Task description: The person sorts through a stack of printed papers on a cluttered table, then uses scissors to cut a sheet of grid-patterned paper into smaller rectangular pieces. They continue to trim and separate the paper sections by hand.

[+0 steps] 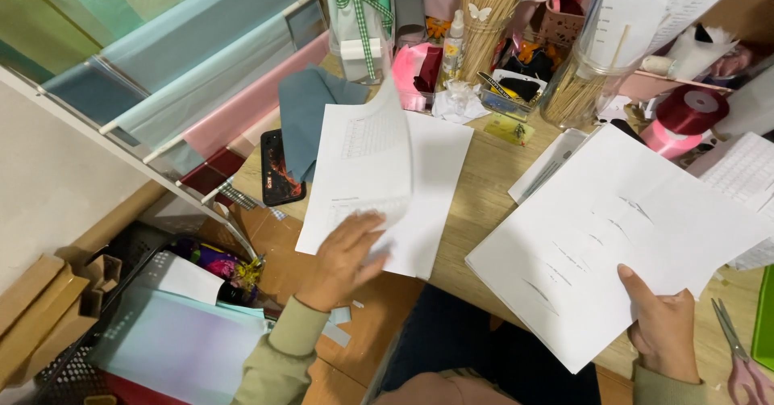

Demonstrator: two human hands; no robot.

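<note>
Left hand [343, 256] is pressing open-fingered on the curling sheet [372, 155], lying directly ahead; right hand [663, 324] is pinching the paper stack [613, 236].

On the tabletop [484, 203], a stack of sheets [387, 187] lies at the left with a phone [280, 169] just left of it. A second sheaf of paper [613, 236] sits to the right. Scissors [738, 348] lie near right. Jars of sticks [576, 87] stand far behind.
</note>
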